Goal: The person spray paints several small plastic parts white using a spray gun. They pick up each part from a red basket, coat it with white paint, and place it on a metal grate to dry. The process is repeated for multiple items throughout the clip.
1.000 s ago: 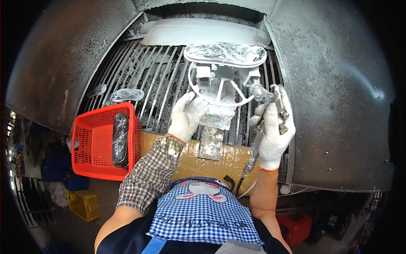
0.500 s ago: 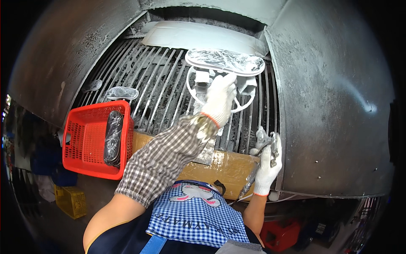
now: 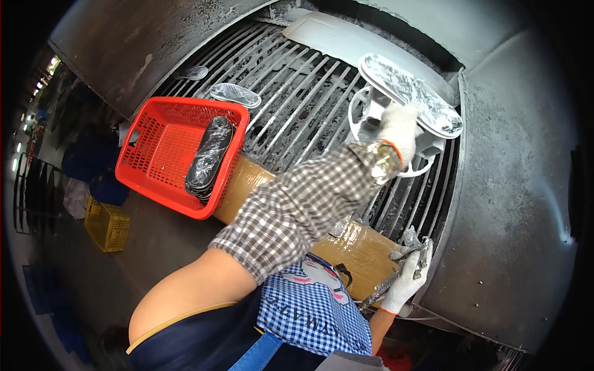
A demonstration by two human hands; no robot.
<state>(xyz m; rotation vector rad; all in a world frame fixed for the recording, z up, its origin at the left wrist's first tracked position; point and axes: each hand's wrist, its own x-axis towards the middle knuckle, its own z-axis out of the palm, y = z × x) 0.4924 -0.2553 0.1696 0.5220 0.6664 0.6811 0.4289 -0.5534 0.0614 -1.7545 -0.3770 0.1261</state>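
My left hand [image 3: 399, 133], in a white glove, is closed at the near edge of a long oval piece [image 3: 410, 96] with a white rim and a streaky grey-white face. Part of its grip is hidden by the hand itself. Beneath the piece stands a white-coated holder with a round ring [image 3: 354, 114] and block-like supports. Lower down on the right, my gloved right hand [image 3: 408, 278] is wrapped around a spray gun [image 3: 402, 250] smeared with grey-white coating. The gun points up toward the bars.
A red basket [image 3: 139, 167] holds dark, film-wrapped oval pieces [image 3: 210, 154]. Another wrapped oval [image 3: 236, 95] lies on the metal bars [image 3: 303, 102], beside a smaller one [image 3: 193, 73]. Metal walls [image 3: 513, 185] enclose the grate. A taped cardboard strip [image 3: 359, 253] borders its front; a yellow crate [image 3: 106, 226] stands lower left.
The whole view has tilted and swung, so everything sits rotated in the picture. My left hand stays at the oval piece's edge, and my right hand keeps the spray gun low.
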